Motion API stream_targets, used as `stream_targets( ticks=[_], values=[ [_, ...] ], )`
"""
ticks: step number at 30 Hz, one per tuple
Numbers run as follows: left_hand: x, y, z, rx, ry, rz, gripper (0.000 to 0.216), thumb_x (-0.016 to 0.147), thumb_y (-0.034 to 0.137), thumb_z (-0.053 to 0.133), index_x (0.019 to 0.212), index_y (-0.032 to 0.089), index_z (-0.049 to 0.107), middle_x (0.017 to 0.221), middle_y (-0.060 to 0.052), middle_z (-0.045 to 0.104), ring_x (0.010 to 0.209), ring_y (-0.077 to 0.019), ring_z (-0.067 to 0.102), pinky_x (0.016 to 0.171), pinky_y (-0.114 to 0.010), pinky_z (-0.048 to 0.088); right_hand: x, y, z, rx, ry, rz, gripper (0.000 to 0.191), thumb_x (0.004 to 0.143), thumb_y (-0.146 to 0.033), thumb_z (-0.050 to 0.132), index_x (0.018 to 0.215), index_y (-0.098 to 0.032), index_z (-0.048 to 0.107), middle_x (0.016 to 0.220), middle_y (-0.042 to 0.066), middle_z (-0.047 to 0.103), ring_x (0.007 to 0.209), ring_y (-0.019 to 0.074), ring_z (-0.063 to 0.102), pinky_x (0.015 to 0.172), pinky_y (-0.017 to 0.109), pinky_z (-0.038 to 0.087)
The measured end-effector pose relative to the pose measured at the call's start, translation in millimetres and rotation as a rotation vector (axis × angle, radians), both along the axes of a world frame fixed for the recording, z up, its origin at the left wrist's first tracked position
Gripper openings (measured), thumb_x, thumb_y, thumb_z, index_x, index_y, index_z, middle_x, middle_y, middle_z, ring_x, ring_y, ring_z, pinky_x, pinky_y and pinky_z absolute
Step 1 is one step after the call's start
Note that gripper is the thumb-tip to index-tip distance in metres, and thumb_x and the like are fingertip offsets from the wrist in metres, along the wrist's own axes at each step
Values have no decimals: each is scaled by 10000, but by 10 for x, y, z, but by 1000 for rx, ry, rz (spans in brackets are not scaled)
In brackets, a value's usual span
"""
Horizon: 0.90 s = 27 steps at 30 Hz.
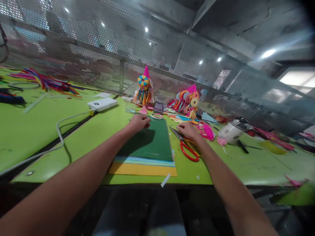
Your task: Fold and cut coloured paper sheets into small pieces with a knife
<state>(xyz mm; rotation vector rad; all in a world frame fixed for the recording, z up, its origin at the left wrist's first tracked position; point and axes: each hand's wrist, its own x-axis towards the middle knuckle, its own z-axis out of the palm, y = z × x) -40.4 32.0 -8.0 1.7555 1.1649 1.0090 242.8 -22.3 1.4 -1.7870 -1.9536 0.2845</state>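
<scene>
My left hand (139,123) is over the far left part of a dark green paper sheet (152,144), fingers curled together. Anything between its fingertips is hidden or too small to name. Under the green sheet, light blue and orange-yellow paper (145,169) sticks out at the near edge. My right hand (188,129) is closed too, just right of the stack. What it may pinch cannot be made out. Red-handled scissors (189,152) lie on the green table by that hand, blades pointing away to the left and partly beside its fingers. A roll of tape (157,116) sits at the sheet's far edge.
A white power bank (102,104) with a cable (59,131) lies left. Behind stand colourful tasselled paper ornaments (143,85). Pink paper (206,131) and a white pot-like container (231,131) are right. Paper strips (44,80) lie far left. A paper scrap (165,180) overhangs the front edge.
</scene>
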Motion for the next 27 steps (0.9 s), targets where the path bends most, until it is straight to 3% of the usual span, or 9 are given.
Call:
stream_targets(
  ticks=[6,13,18,23,27],
  values=[
    [-34,-37,78,105,128,-44,255,767,269,606,542,161,654,536,-15,653,508,-120,561,536,-217,402,120,-430,-71,-11,-188,106,230,816,-347,677,923,-163,764,870,74,695,792,199,585,706,279,406],
    [-83,80,-12,120,166,-46,248,792,314,598,625,146,673,602,-41,688,527,-128,594,563,-227,444,168,-620,-246,95,-349,137,325,936,-300,557,1189,-128,666,1082,147,665,982,250,583,888,356,434],
    [-164,179,-56,132,129,15,248,769,353,636,629,152,670,598,-40,687,559,-144,606,597,-237,462,302,-477,-315,100,-447,99,325,956,-273,534,1221,-124,651,1133,162,658,1064,256,556,947,362,407],
    [-213,178,-27,138,234,8,276,791,362,579,654,145,678,625,-51,693,538,-131,580,567,-223,436,429,-295,-217,87,-440,39,268,936,-233,566,1143,-118,690,1109,161,684,1042,255,582,922,350,420],
    [-210,136,6,126,353,-54,264,772,343,568,632,152,686,593,-35,676,508,-126,548,525,-218,391,128,-373,-84,150,-396,31,227,926,-184,564,1077,-96,708,1126,185,675,1106,274,567,988,404,404]
  ],
)
